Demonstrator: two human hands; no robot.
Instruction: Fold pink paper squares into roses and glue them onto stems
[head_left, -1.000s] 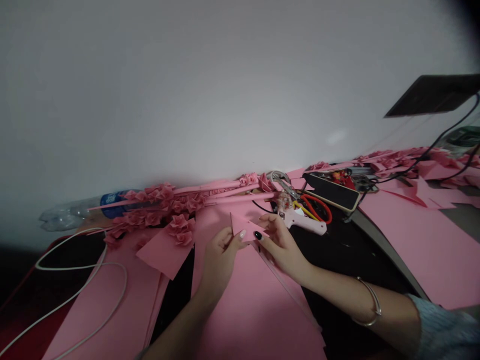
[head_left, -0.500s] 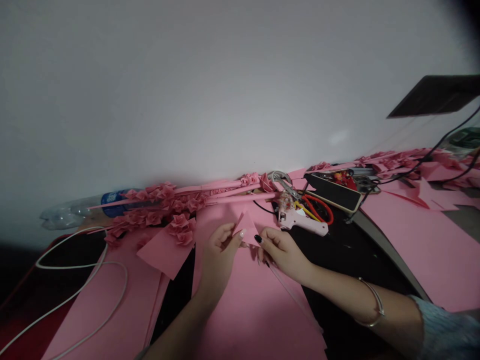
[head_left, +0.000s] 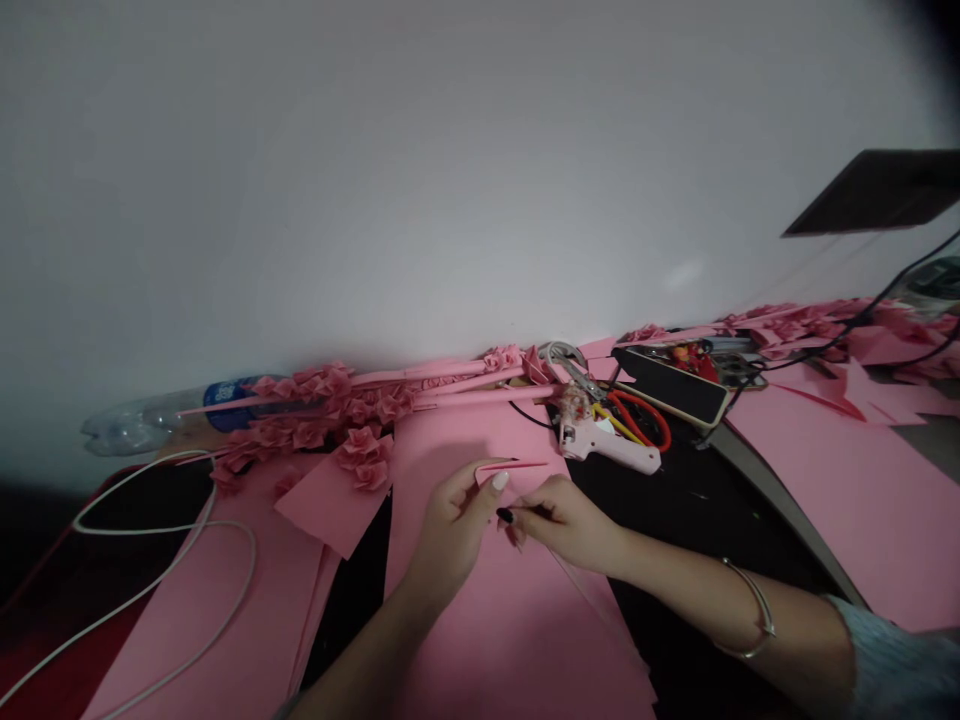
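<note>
A small folded piece of pink paper [head_left: 508, 468] is pinched between the two hands at the centre of the frame, just above a large pink sheet [head_left: 517, 620] spread on the dark table [head_left: 697, 500]. The left hand [head_left: 454, 525] is closed on the paper's near edge, thumb with a pale nail on top. The right hand [head_left: 566, 520] is curled against it from the right, a black-nailed thumb pressed at the paper's lower side; a thin bangle [head_left: 750, 620] is worn on that wrist. The paper is seen almost edge-on, so its fold cannot be made out.

Just right of and above the hands a pale pink glue gun [head_left: 611, 445] is lying, with red-handled scissors [head_left: 641, 415] touching it behind. Left of centre a cluster of pink paper roses [head_left: 330, 415] on long pink sticks is stacked against the wall, and a clear plastic bottle [head_left: 165, 415] lies at far left. A white cable [head_left: 165, 560] is looped over the lower left.
</note>
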